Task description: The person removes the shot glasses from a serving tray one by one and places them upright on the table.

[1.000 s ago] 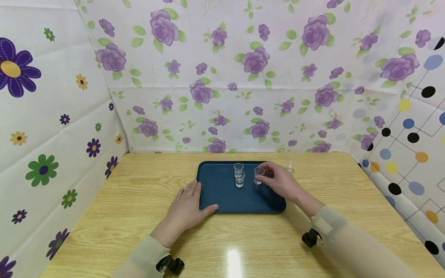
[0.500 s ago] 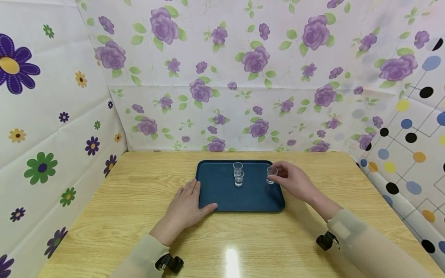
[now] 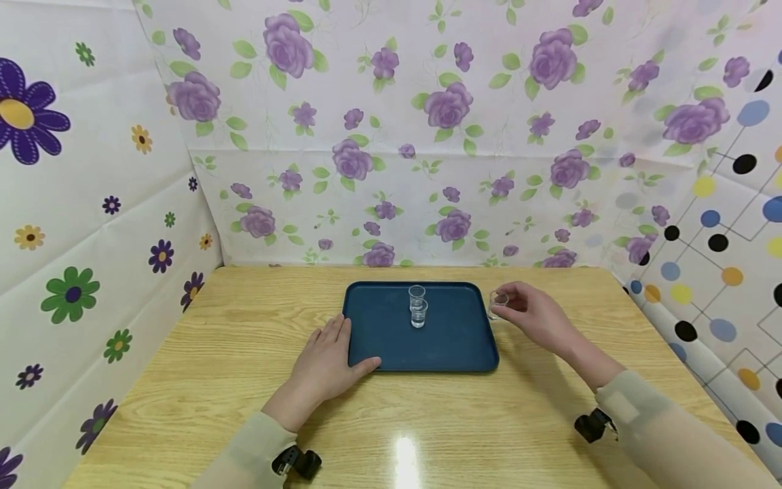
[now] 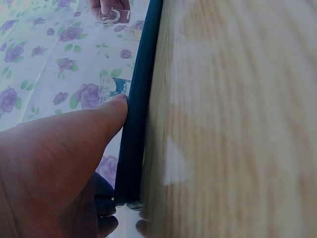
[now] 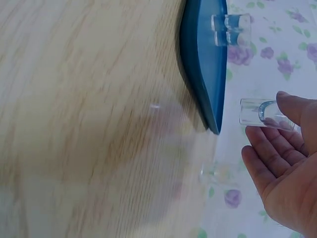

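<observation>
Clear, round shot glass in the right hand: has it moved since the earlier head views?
Yes, rightward: the shot glass went from over the dark blue rectangular tray to beyond its right rim.

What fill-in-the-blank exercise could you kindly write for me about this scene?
1. The tray is dark ____.
2. The number of glasses standing on the tray is ____.
3. The hand holding another glass is the person's ____ hand.
4. The roses on the backdrop are ____.

Missing words: blue; two; right; purple.
</observation>
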Demonstrator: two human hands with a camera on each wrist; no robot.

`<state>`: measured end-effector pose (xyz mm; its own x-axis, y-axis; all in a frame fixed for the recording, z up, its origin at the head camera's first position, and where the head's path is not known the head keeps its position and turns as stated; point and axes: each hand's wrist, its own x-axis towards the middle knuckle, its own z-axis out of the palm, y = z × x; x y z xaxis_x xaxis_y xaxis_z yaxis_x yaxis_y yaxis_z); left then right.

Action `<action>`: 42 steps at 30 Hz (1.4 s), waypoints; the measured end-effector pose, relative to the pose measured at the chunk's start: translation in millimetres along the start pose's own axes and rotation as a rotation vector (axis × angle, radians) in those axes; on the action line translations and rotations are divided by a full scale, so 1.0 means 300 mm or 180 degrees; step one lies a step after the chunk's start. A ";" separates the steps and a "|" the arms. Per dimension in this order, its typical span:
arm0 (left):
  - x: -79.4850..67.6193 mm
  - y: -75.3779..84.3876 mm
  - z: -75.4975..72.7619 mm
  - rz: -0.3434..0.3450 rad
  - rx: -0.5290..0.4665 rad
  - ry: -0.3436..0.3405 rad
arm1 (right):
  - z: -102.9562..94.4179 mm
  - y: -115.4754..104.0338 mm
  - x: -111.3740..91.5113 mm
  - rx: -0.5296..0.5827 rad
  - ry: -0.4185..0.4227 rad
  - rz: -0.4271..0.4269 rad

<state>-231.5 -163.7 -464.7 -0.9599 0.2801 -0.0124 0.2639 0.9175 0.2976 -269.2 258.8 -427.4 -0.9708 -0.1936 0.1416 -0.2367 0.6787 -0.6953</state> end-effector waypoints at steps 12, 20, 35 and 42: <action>0.003 0.002 0.000 -0.0035 0.0006 0.0002 | -0.064 0.045 -0.010 -0.0111 0.0089 0.0099; 0.002 0.000 0.000 -0.0013 0.0036 0.0015 | -0.108 0.081 -0.007 -0.0137 0.0176 0.0134; 0.002 0.003 0.004 -0.0035 -0.0012 0.0001 | -0.152 0.190 0.046 -0.0155 0.0188 0.0344; 0.004 0.003 0.004 -0.0032 0.0005 0.0012 | -0.155 0.237 0.083 -0.0134 0.0188 0.0452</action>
<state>-232.2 -162.2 -465.8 -0.9629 0.2697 -0.0117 0.2543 0.9207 0.2960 -312.2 335.1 -440.6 -0.9949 -0.0524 0.0862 -0.0972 0.7255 -0.6813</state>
